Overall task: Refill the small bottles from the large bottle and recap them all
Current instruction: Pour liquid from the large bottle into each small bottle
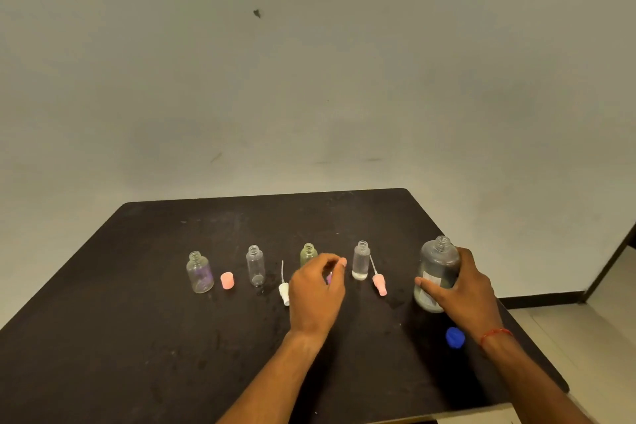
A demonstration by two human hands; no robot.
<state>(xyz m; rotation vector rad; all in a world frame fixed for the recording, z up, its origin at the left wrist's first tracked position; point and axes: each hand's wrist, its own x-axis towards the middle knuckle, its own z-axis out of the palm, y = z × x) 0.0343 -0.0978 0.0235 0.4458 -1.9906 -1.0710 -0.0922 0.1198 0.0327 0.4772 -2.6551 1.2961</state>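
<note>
Several small uncapped bottles stand in a row on the black table (137, 320): one with purple print (199, 274), a clear one (255, 267), a greenish one (308, 254) and a clear one (361, 260) with a little liquid at its bottom. My left hand (318, 296) hovers in front of the greenish bottle, its curled fingers around a small purple cap (329, 278) that is mostly hidden. My right hand (461, 289) grips the large uncapped bottle (438, 268), which stands upright at the right.
A pink cap (227, 280) stands between the first two bottles. A white spray cap with its tube (284, 293) and a pink one (379, 284) lie on the table. A blue cap (455, 337) lies near the right edge. Wet spots mark the tabletop.
</note>
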